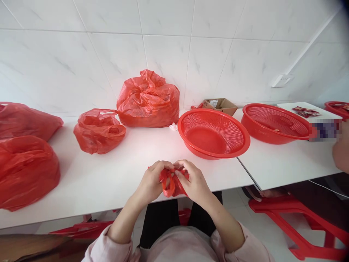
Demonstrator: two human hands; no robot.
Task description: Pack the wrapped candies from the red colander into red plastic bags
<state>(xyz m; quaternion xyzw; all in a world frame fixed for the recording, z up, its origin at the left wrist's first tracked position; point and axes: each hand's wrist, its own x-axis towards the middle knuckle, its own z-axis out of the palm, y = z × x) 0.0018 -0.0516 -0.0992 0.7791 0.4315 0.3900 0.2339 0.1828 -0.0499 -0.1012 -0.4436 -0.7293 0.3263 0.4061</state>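
Observation:
A small crumpled red plastic bag [178,187] is pinched between both hands at the table's front edge, its handle loop hanging down. My left hand [153,181] closes on the bag's left side, and my right hand [196,182] grips its right side with the thumb bent in. The fingertips of the two hands almost meet at the top of the bag. What the bag may contain is hidden. Just beyond the hands on the right stands a red plastic colander [188,140] with nothing visible inside.
Full red bags [24,174] sit at the left, with a smaller bag [95,136] and a large tied bag [148,105] near the wall. A second colander [264,134], a cardboard box [227,108] and a white scale [294,106] stand right. Another person's hand [340,153] shows there.

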